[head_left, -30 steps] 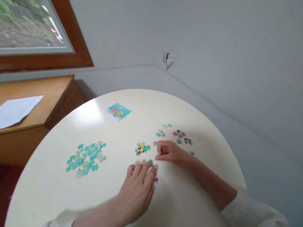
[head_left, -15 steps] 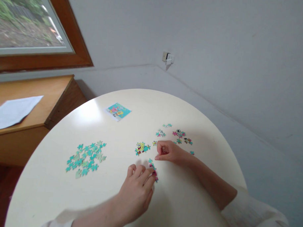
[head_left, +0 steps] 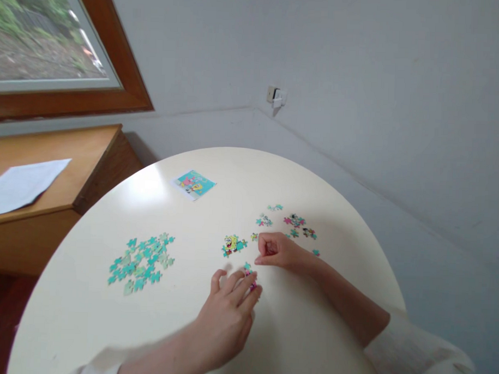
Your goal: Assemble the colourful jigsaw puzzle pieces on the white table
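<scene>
My left hand (head_left: 232,312) lies over a strip of joined pink and teal jigsaw pieces (head_left: 247,269), fingers spread and their tips on it; part of the strip is hidden. Just to the right, my right hand (head_left: 277,249) rests on the table with its fingers curled in, and no piece shows in it. Beyond the hands sits a joined yellow cartoon section (head_left: 231,245), apart from both. A small yellow piece (head_left: 254,237) is beside the right knuckles.
A pile of loose teal pieces (head_left: 142,262) spreads at the left of the round white table (head_left: 81,312). Small clusters, one pink and teal (head_left: 294,220), lie beyond my right hand. A picture card (head_left: 194,185) lies farther back. Paper (head_left: 24,184) rests on a wooden cabinet (head_left: 93,149).
The fingers of my left hand have spread a little and shifted over the pink strip, covering more of its near end. My right hand stays in place.
</scene>
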`<state>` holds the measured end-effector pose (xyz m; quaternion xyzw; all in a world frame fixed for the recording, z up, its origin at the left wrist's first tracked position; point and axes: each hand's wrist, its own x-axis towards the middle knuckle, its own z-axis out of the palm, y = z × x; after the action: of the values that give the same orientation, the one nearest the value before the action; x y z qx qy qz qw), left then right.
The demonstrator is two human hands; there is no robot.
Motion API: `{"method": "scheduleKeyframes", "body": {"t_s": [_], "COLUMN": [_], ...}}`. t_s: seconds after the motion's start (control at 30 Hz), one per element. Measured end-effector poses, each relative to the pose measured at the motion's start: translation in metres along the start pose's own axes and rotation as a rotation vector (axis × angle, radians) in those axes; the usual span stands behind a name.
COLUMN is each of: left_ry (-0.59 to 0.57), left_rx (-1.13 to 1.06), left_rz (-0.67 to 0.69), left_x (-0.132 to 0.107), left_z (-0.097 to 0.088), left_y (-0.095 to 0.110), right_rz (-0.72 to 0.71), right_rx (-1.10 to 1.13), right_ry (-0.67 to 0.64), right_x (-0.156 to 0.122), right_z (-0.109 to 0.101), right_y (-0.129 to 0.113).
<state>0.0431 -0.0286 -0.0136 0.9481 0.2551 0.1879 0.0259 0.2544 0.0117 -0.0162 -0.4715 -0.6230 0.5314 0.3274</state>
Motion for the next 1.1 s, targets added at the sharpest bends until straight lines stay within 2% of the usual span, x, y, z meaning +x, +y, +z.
{"method": "scheduleKeyframes", "body": {"t_s": [0.37,0.77,0.97,1.1], "left_ry": [0.103,0.064,0.001,0.002], "left_rx": [-0.016,-0.017,0.035,0.037], "left_rz": [-0.016,-0.043,-0.066,-0.091], "left_x": [0.002,0.002,0.000,0.000], "left_z": [0.000,-0.003,-0.008,-0.010], "left_y": [0.001,0.001,-0.001,-0.002], "right_rz": [0.006,-0.025,-0.024,-0.018], "right_rx": [0.026,-0.038,-0.066,-0.056], "right_ry": [-0.002,0.011,0.027,0.026], "right_x": [0.000,0.001,0.001,0.001], "right_z": [0.000,-0.001,0.000,0.000], "right_y": [-0.001,0.007,0.004,0.002]}}
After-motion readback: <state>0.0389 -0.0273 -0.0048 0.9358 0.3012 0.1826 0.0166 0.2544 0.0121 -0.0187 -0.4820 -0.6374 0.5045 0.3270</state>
